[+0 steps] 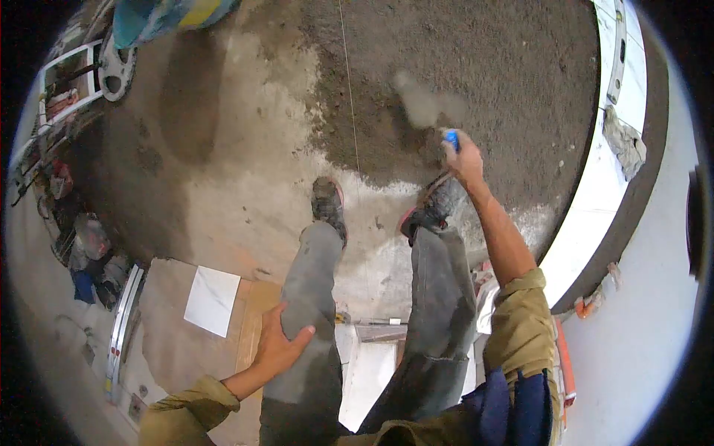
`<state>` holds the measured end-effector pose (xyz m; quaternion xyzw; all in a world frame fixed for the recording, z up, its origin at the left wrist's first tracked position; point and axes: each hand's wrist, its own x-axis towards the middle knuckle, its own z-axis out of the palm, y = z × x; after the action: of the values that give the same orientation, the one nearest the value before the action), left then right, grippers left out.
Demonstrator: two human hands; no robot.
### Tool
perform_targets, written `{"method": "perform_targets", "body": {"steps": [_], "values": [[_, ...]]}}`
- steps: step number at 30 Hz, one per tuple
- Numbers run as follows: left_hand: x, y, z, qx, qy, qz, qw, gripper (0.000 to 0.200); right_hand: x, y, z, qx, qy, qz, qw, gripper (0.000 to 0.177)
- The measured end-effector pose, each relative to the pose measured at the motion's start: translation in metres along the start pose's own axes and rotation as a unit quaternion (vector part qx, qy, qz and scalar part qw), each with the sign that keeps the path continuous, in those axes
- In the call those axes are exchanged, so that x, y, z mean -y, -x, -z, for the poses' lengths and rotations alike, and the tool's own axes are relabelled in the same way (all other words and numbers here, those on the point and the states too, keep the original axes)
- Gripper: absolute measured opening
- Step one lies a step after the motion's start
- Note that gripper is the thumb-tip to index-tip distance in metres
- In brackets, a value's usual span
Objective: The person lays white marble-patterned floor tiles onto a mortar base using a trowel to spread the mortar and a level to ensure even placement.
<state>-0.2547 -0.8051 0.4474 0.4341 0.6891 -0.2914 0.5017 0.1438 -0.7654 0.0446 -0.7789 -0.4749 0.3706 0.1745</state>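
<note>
My right hand (467, 162) grips a trowel (425, 102) by its blue-ended handle. The trowel's pale blade is smeared by motion, low over the grey-brown mortar bed (520, 82). Around the blade the mortar looks darker and rougher, and its ragged near edge meets the bare concrete (260, 163). On my left trouser leg (301, 286), near the knee, my left hand (281, 343) rests with its thumb held away from the fingers. Both shoes stand at the mortar's near edge, the right shoe (435, 204) just below my right hand.
A thin string (348, 82) runs across the mortar. White tiles (576, 230) line the right side, with a metal level (618, 59) and a crumpled grey piece (625, 145) on them. At left are a loose tile (212, 301), metal straightedges (121, 327) and a white frame (71, 108).
</note>
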Motion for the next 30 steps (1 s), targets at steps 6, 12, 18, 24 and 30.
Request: {"method": "perform_targets", "body": {"steps": [6,12,18,24,30], "values": [[0.026,-0.004,0.008,0.006,0.022,-0.024,0.999,0.073,-0.038,-0.008,0.001,-0.165,-0.012,-0.22,0.961,0.039],[0.039,-0.017,0.049,0.074,0.028,-0.023,0.997,0.073,0.014,0.023,-0.063,-0.053,-0.039,-0.116,0.991,0.042],[0.095,-0.01,0.027,0.088,-0.037,-0.068,0.993,0.077,0.033,0.062,-0.078,0.05,-0.004,-0.136,0.989,0.039],[0.108,0.012,-0.03,0.06,0.013,-0.069,0.996,0.076,0.0,0.145,-0.101,0.109,0.142,0.005,0.984,0.035],[0.117,0.036,-0.097,0.005,-0.07,-0.07,0.995,0.068,-0.109,0.187,-0.069,-0.183,0.038,-0.208,0.96,0.034]]}}
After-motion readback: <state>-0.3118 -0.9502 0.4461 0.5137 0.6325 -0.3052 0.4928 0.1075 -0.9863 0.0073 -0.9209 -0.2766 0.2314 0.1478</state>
